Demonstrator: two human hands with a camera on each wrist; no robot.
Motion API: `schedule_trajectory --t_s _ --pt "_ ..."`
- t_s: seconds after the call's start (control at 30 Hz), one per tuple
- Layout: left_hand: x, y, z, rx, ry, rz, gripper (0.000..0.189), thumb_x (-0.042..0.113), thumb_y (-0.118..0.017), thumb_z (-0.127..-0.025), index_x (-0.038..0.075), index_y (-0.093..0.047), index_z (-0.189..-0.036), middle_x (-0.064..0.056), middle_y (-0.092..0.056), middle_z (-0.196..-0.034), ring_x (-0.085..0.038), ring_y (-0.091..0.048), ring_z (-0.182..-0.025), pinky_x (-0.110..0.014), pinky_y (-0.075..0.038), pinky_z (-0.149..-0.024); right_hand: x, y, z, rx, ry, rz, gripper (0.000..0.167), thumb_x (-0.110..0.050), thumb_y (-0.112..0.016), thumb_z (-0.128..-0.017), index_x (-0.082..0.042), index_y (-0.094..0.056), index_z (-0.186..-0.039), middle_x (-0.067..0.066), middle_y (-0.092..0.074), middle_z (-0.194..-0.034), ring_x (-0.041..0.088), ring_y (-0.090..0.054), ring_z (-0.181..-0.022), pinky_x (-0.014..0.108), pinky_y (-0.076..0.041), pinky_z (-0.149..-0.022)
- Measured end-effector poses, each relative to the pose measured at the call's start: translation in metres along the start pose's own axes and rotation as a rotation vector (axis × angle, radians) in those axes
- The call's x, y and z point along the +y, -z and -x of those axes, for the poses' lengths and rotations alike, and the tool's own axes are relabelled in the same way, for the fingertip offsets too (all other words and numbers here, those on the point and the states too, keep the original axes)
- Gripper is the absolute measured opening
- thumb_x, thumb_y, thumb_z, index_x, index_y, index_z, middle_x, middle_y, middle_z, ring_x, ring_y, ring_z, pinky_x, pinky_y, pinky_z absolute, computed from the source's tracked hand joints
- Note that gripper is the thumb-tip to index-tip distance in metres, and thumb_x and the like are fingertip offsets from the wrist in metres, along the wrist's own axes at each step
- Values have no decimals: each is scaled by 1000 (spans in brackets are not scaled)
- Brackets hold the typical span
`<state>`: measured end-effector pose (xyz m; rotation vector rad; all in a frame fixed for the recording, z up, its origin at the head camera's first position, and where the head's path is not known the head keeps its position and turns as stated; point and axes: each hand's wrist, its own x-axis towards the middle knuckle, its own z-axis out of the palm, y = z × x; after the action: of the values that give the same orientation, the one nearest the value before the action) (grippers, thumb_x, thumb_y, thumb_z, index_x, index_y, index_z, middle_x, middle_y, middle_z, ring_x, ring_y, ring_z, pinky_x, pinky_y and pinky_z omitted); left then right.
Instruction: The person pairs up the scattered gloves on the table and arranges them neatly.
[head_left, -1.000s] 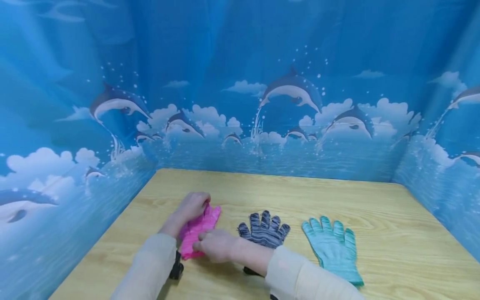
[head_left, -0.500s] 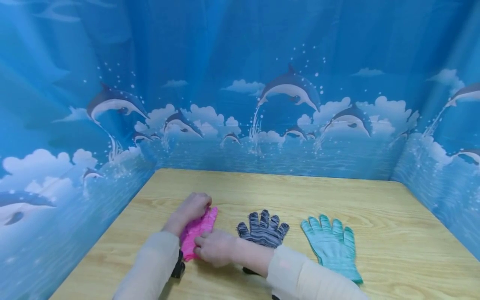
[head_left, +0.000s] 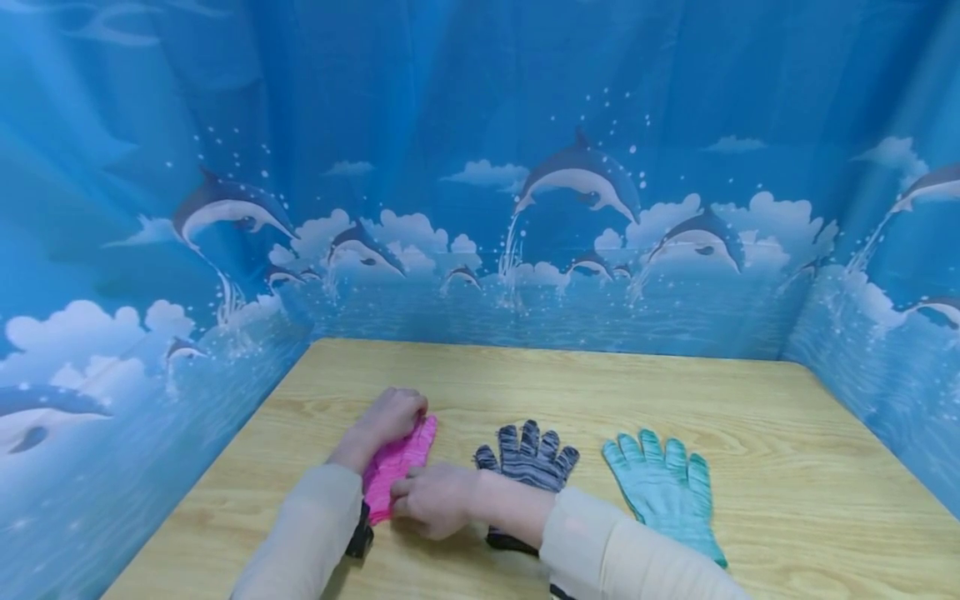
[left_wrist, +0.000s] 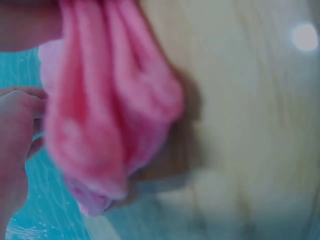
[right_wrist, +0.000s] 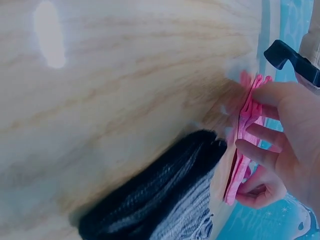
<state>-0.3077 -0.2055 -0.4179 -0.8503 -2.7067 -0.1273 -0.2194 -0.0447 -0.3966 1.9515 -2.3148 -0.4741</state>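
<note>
A pink knitted glove (head_left: 401, 461) lies at the left of the table in the head view, between both hands. My left hand (head_left: 393, 414) grips its far, finger end with curled fingers. At the cuff end, my right hand (head_left: 437, 500) pinches the near right side. The right wrist view shows the glove (right_wrist: 246, 132) edge-on, with the right hand (right_wrist: 292, 137) on it and the left hand (right_wrist: 265, 187) beyond. Loose pink folds (left_wrist: 95, 110) fill the left wrist view. Part of the glove is hidden by the hands.
A dark grey striped glove (head_left: 531, 458) lies palm-flat in the middle, partly under the right forearm. Further right is a teal glove (head_left: 667, 492). The wood-grain table (head_left: 570, 375) is enclosed by a blue dolphin-print curtain (head_left: 465, 167).
The pink glove looks slightly narrower, its visible finger part drawn in to the left. My right hand has shifted a little nearer, and both hands stay on the glove.
</note>
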Motion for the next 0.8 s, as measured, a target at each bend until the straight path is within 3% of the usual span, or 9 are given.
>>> schedule_trajectory --t_s 0.23,0.47,0.57,0.7,0.8 --pt "-1 5 -3 33 6 20 12 -5 -59 -76 4 -66 -81 -8 -61 -75 -26 -59 -69 -39 -48 -69 -1 4 0 -2 -5 12 33 -42 -59 -86 -25 -61 -115 -10 -54 -111 2 -49 -92 14 -37 -81" --pt "0 2 -5 -73 19 26 10 -3 -61 -78 4 -66 -83 -8 -61 -78 -23 -60 -73 -34 -49 -68 -1 5 0 -6 -19 -3 33 -46 -59 -85 -26 -61 -112 -12 -55 -109 1 -49 -91 13 -38 -78" --pt "0 -1 -6 -90 29 34 9 -2 -61 -80 5 -66 -84 -7 -61 -79 -23 -60 -75 -34 -49 -69 0 5 0 -7 -16 -13 33 -46 -59 -86 -26 -61 -112 -12 -55 -110 1 -49 -91 13 -38 -79" --pt "0 -3 -5 -67 49 33 3 0 -63 -82 3 -64 -83 -7 -60 -78 -25 -59 -73 -36 -49 -69 0 4 0 -11 -13 -32 34 -45 -58 -87 -25 -61 -114 -11 -55 -112 2 -50 -93 13 -38 -81" --pt "-3 -5 -3 -7 19 -19 2 3 -65 -81 4 -63 -81 -6 -60 -76 -25 -59 -71 -37 -48 -68 0 3 1 -11 -20 -47 35 -44 -59 -86 -25 -61 -115 -11 -54 -114 2 -50 -95 13 -38 -82"
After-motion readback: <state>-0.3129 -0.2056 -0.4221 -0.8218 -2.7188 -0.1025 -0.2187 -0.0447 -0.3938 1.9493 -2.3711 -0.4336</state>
